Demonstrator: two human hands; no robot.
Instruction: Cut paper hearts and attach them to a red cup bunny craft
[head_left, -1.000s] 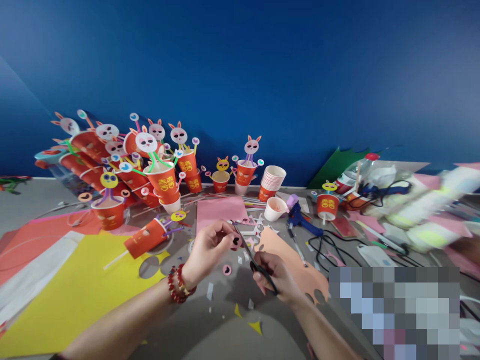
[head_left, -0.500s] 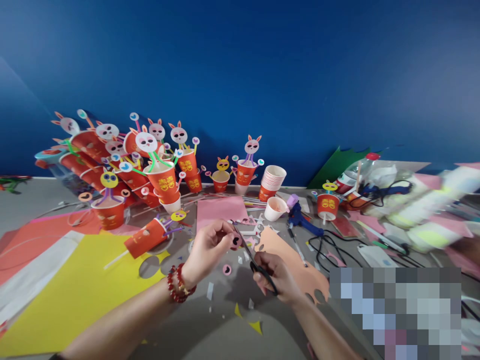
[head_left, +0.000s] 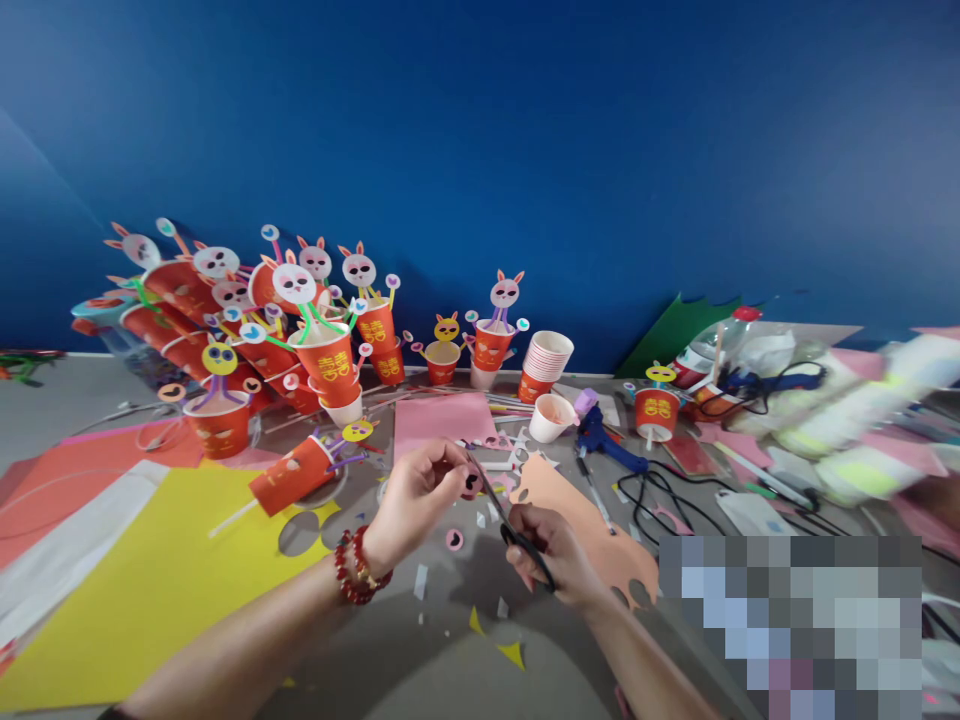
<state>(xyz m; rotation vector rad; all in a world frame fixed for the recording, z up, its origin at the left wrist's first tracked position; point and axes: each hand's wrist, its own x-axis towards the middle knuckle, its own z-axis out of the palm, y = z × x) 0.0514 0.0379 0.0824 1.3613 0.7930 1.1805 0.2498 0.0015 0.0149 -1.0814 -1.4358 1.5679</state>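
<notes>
My left hand (head_left: pixel 420 500), with red bead bracelets at the wrist, pinches a small pink paper piece (head_left: pixel 470 483) that bears a dark mark. My right hand (head_left: pixel 547 550) is closed around the black handles of a pair of scissors (head_left: pixel 491 487), whose blades point up and left against the pink piece. Just below my left fingertips, a pink disc (head_left: pixel 454 540) with a black mark lies on the grey table (head_left: pixel 405 665). Small white and yellow scraps (head_left: pixel 512 655) are scattered near both hands.
Red cups with paper animal faces (head_left: pixel 325 362) crowd the back left. Yellow paper (head_left: pixel 165 590) covers the left, with peach paper (head_left: pixel 577 520) beyond my right hand. A cup stack (head_left: pixel 546 360), a blue glue gun (head_left: pixel 604 440), black cables and a bottle (head_left: pixel 705 345) stand or lie farther right.
</notes>
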